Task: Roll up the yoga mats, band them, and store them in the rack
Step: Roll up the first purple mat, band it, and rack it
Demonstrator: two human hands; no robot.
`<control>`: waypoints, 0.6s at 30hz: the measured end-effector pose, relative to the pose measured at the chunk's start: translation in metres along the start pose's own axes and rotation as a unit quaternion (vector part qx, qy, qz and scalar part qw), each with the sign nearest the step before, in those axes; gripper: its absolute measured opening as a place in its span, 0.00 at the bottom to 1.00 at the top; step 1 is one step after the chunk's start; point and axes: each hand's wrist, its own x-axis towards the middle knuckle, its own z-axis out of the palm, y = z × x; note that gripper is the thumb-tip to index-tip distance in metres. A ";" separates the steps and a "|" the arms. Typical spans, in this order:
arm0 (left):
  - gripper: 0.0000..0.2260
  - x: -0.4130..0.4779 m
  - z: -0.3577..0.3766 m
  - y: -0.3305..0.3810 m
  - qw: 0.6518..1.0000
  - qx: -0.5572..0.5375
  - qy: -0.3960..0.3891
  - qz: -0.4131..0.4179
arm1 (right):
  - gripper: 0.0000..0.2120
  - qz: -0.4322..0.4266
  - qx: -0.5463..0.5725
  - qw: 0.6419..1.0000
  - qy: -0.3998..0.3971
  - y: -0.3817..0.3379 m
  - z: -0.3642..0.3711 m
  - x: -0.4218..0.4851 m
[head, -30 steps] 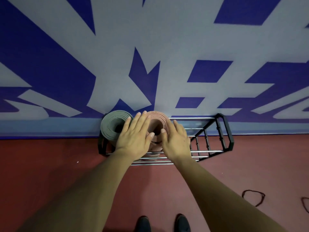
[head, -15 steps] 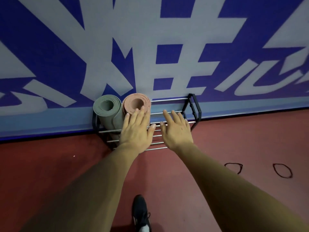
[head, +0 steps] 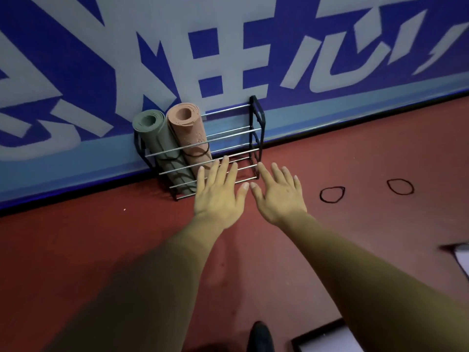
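Observation:
Two rolled mats stand upright in the left end of a black wire rack [head: 255, 128] against the wall: a green mat [head: 157, 138] and a pink mat [head: 189, 130] with a dark band round its lower part. My left hand [head: 218, 196] and my right hand [head: 278, 196] hover in front of the rack with fingers spread and straight, holding nothing and touching no mat. Two black elastic bands lie on the red floor to the right, one nearer [head: 332, 194] and one farther [head: 400, 186].
A blue-and-grey banner wall [head: 253, 47] runs behind the rack. The right part of the rack holds nothing. A flat mat edge [head: 327, 339] shows at the bottom right, another pale edge [head: 462, 257] at the right border. My shoe [head: 260, 336] is at the bottom.
Both hands have come off the top of the pink mat and drawn back from the rack. The view has pulled away and tilted, so the floor bands and mat edges now show.

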 end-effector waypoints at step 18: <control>0.29 -0.356 0.082 0.109 0.996 -0.027 -0.050 0.065 | 0.30 0.113 0.001 0.994 -0.009 0.092 0.110 -0.396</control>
